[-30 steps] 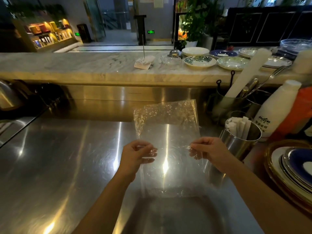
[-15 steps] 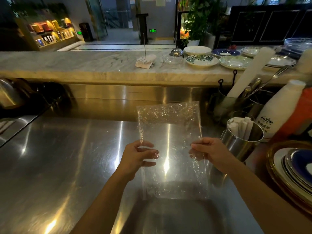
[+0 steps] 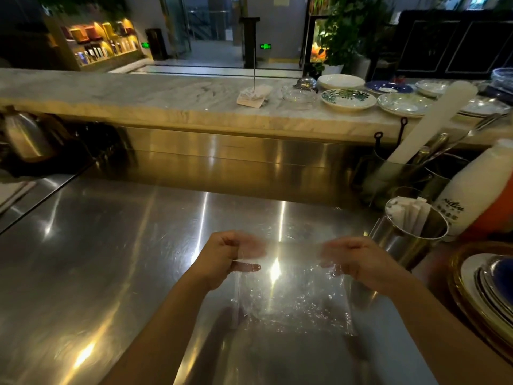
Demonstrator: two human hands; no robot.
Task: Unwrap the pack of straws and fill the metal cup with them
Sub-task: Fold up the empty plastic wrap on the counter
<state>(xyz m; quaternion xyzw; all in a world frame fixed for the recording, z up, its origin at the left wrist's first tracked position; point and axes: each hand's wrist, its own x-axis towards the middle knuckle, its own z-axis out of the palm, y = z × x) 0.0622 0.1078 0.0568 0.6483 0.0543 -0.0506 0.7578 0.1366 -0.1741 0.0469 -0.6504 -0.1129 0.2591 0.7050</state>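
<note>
A clear plastic wrapper (image 3: 291,301) hangs over the steel counter, empty and see-through. My left hand (image 3: 227,254) pinches its left top edge and my right hand (image 3: 352,259) pinches its right top edge; the upper part looks folded down toward me. To the right stands the metal cup (image 3: 399,245), upright, with white paper-wrapped straws (image 3: 410,215) standing inside it. My right hand is just left of the cup, apart from it.
A white bottle (image 3: 472,195) and an orange container stand behind the cup. Metal holders with utensils and a white roll (image 3: 433,118) sit further back. Stacked plates (image 3: 488,287) lie at the right edge. A marble ledge (image 3: 138,98) with dishes runs across the back.
The wrapper's top half, which stood upright above my hands, has come down; the sheet now hangs below them. Both hands have moved slightly apart and turned.
</note>
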